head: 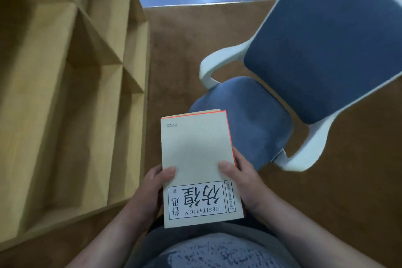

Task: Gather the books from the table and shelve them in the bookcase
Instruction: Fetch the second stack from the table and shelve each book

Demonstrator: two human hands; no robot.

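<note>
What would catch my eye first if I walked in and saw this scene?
First, the pale book at bottom centre, its title upside down to the camera, gripped by the left hand and the right hand; a red-edged book shows beneath it. Next, the blue chair with white arms at right. The wooden bookcase fills the left, and the compartments in view hold nothing.

A cream book (195, 154), orange-edged, black-lettered, is gripped; beyond the grip, a blue-cushioned white chair (322, 50); a tan bookcase (65, 93) leftward.
</note>
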